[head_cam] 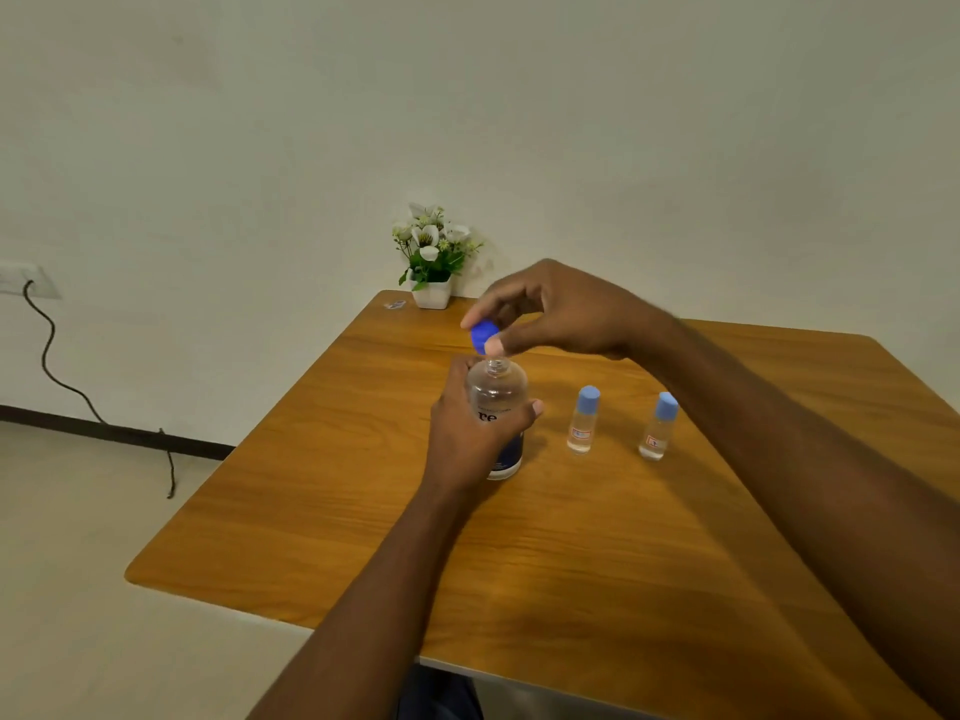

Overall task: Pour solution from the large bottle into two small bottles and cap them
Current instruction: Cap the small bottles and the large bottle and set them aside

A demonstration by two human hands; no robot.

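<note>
Left hand (462, 439) wraps the large bottle (497, 407), upright on the counter (571, 563), neck open. Right hand (561, 309) pinches the blue cap (484, 336) just above the neck. Two small bottles (583, 419) (657, 426) stand capped to its right.

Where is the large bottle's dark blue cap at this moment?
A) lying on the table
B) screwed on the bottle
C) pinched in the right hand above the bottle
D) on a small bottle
C: the right hand pinches the blue cap just above the open large bottle, gripped by the left hand.
</note>
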